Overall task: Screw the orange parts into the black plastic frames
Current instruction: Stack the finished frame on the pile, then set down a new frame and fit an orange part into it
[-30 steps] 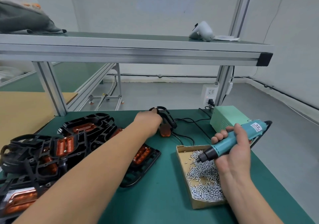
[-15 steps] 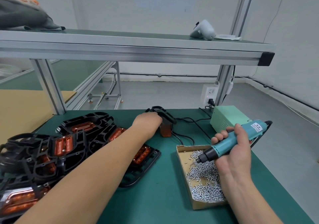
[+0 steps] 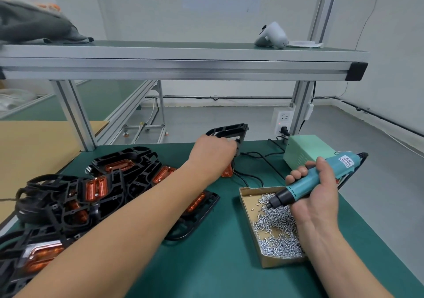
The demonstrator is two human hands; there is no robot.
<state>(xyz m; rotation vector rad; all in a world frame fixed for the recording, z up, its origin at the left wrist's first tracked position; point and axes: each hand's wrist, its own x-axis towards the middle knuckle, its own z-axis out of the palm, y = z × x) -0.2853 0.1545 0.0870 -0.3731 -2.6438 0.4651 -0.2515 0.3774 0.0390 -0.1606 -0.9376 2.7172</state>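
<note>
My left hand (image 3: pixel 212 151) reaches to the far middle of the green table and grips a black plastic frame (image 3: pixel 229 130), tilted up off the surface. An orange part (image 3: pixel 226 172) shows just below that hand. My right hand (image 3: pixel 316 191) holds a teal electric screwdriver (image 3: pixel 321 178), its tip down over the screws in a cardboard box (image 3: pixel 250 219). A pile of black frames with orange parts (image 3: pixel 96 187) lies at the left. Another frame (image 3: pixel 197 212) lies flat under my left forearm.
A pale green power supply (image 3: pixel 307 150) stands at the back right with black cables (image 3: pixel 257 160) running across the table. An aluminium shelf (image 3: pixel 183 65) spans overhead, carrying a white controller (image 3: pixel 273 34) and grey cloth (image 3: pixel 34 26). The table's right edge is close to the screw box.
My left hand has lifted the black frame higher and tilted it up at the back of the table. The right hand and screwdriver stay over the screw box.
</note>
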